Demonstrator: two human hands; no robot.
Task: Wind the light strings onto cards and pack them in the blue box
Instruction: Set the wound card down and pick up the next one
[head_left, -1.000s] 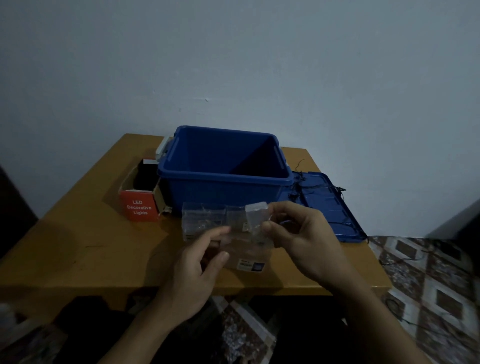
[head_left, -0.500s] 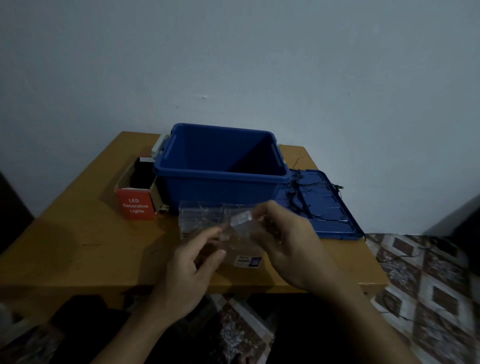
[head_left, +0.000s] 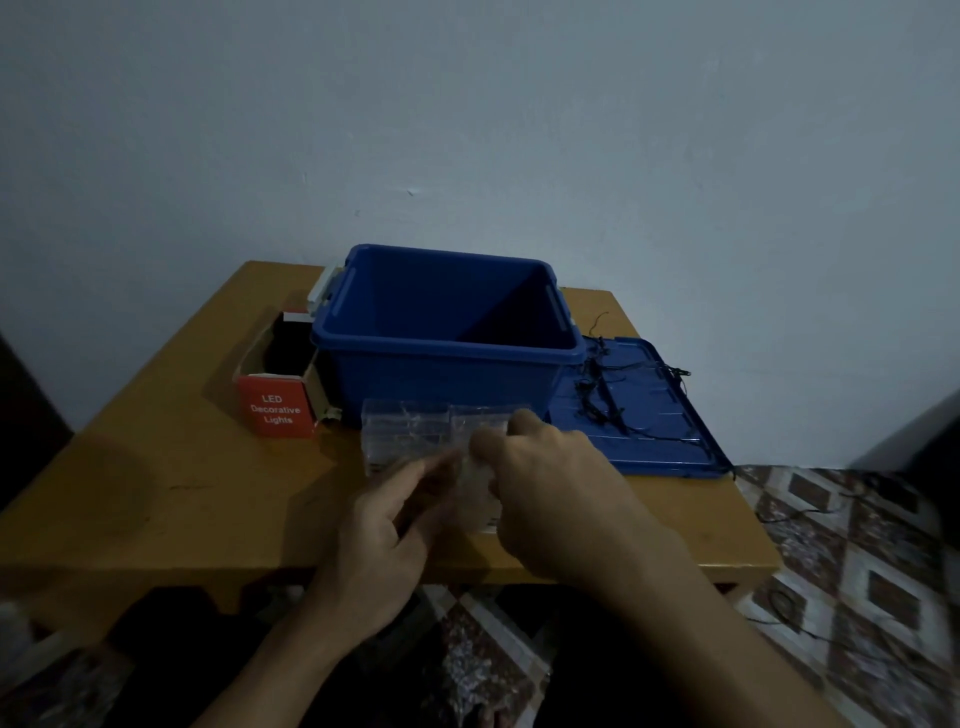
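An open blue box (head_left: 447, 374) stands at the back middle of the wooden table (head_left: 156, 483). Its blue lid (head_left: 654, 421) lies flat to the right, with a dark light string (head_left: 605, 395) tangled on it. In front of the box lies a clear plastic packet (head_left: 410, 431) with something pale inside. My left hand (head_left: 395, 525) and my right hand (head_left: 561, 488) meet over the packet's near right part, fingers pinching a clear flap (head_left: 475, 478). The flap is blurred.
An open red carton (head_left: 278, 410) marked "LED Decorative Lights" sits left of the box. A thin dark wire (head_left: 789, 514) trails over the patterned floor at the right. A plain wall rises behind the table.
The small clear flap held up between my fingers has come down onto the packet. Both hands have dropped lower and closer together.
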